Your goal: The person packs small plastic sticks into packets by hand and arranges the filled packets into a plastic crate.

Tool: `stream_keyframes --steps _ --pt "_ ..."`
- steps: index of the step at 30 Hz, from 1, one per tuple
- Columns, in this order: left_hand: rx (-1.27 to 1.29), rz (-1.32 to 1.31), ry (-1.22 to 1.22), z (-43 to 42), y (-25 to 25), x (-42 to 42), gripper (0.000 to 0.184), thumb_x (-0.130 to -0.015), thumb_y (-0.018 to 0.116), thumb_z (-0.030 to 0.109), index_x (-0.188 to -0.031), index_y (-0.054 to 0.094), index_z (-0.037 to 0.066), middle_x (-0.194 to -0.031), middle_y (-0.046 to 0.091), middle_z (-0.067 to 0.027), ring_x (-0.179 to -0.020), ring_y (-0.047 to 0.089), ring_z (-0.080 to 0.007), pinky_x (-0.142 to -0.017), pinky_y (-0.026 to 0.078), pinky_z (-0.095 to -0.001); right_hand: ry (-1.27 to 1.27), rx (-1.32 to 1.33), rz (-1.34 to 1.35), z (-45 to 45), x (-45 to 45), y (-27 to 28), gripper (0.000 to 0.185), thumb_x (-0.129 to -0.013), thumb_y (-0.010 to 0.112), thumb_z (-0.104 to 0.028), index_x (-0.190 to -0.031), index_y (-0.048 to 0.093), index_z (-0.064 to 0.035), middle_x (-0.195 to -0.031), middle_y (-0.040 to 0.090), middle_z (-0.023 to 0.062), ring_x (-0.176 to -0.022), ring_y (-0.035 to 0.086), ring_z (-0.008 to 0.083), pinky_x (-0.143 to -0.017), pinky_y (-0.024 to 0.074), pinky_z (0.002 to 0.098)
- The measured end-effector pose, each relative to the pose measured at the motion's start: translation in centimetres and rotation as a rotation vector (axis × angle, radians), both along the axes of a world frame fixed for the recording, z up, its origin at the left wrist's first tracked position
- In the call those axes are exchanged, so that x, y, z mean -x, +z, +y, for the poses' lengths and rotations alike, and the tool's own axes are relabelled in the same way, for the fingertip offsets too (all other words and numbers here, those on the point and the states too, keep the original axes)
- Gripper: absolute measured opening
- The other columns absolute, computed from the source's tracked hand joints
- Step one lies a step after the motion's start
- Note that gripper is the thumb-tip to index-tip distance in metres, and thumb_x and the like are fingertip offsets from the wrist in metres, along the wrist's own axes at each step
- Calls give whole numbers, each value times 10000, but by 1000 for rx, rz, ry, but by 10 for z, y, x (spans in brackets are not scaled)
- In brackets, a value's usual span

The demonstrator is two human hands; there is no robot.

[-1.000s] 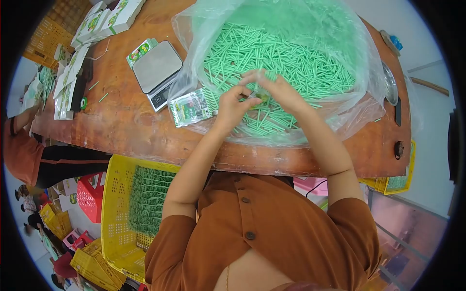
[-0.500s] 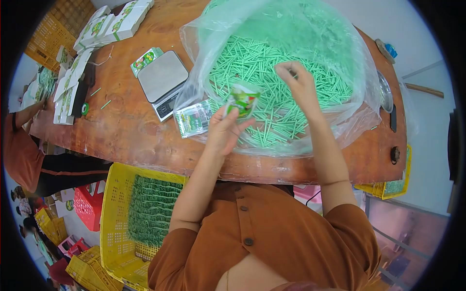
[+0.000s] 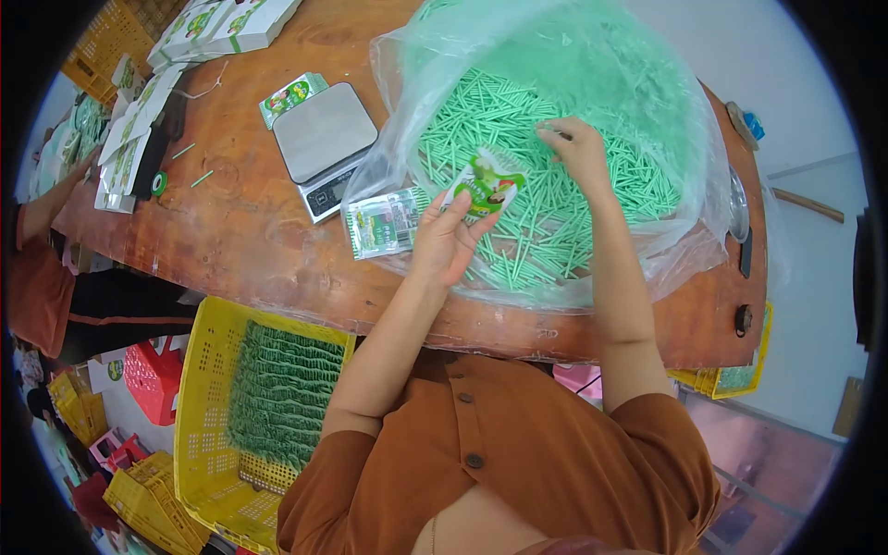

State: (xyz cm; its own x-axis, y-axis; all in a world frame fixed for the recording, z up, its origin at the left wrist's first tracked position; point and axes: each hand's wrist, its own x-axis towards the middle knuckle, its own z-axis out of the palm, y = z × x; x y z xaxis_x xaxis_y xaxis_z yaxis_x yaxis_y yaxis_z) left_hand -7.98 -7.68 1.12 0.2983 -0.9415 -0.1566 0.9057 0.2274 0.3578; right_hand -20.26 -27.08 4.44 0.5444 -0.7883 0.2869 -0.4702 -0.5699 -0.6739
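My left hand (image 3: 446, 242) is closed on a small printed plastic packet (image 3: 490, 185), green and white, with its printed face turned up. It holds the packet at the near side of a pile of light-green sticks (image 3: 546, 227). These lie in a large clear plastic bag (image 3: 407, 60) spread open on the table. Above the pile is my right hand (image 3: 583, 159), thumb and fingers drawn together; whether anything is between them is too small to make out. Left of my left hand lies a flat stack of similar packets (image 3: 381, 225), next to a digital scale (image 3: 326, 134).
Another packet (image 3: 292, 96) lies behind the scale. White printed boxes (image 3: 222, 30) and a green tape roll (image 3: 159, 184) are on the table's left. Below the table edge, a yellow crate (image 3: 205, 407) holds rows of green packs (image 3: 287, 393). A person's arm (image 3: 60, 196) reaches in from the left.
The packet in my left hand has tilted so more of its printed face shows. My right hand stays over the sticks, with its fingers slightly shifted. The whole view has moved a little.
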Motion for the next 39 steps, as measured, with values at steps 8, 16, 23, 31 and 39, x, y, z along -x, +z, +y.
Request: stream_keyframes --steps 8,16,23,31,39 --pt "6 -29 -23 -32 -6 28 301 -871 535 78 -1160 483 11 -1166 535 -110 -1064 537 -235 -900 480 -363 -7 -296 -807 44 16 56 196 -743 687 -74 -910 601 -18 -737 576 10 -614 527 60 -555 416 194" --pt "53 -141 -8 -28 -2 29 284 -869 548 105 -1133 508 7 -1141 551 -105 -1054 541 -223 -869 499 -358 50 -213 -611 73 8 49 210 -703 722 -55 -838 561 -45 -723 573 -13 -658 522 54 -563 377 187" --pt "43 -157 73 -13 10 18 206 -861 565 100 -1042 575 2 -1036 603 -93 -959 581 -209 -808 513 -369 198 -234 -397 88 7 67 167 -713 706 -82 -829 594 -40 -754 604 -5 -668 533 60 -578 401 206" --pt "55 -279 41 17 13 -8 245 -857 577 122 -1041 576 -40 -1032 597 -95 -935 580 -189 -783 515 -353 231 365 -31 119 -20 89 104 -752 659 -79 -820 625 -8 -784 629 19 -738 564 79 -653 442 234" --pt "235 -43 114 42 11 -28 238 -869 567 162 -1043 574 -1 -1084 584 -100 -1013 559 -219 -861 473 -410 347 83 -129 140 -59 92 129 -875 537 -122 -892 546 5 -865 636 61 -797 565 112 -760 431 244"
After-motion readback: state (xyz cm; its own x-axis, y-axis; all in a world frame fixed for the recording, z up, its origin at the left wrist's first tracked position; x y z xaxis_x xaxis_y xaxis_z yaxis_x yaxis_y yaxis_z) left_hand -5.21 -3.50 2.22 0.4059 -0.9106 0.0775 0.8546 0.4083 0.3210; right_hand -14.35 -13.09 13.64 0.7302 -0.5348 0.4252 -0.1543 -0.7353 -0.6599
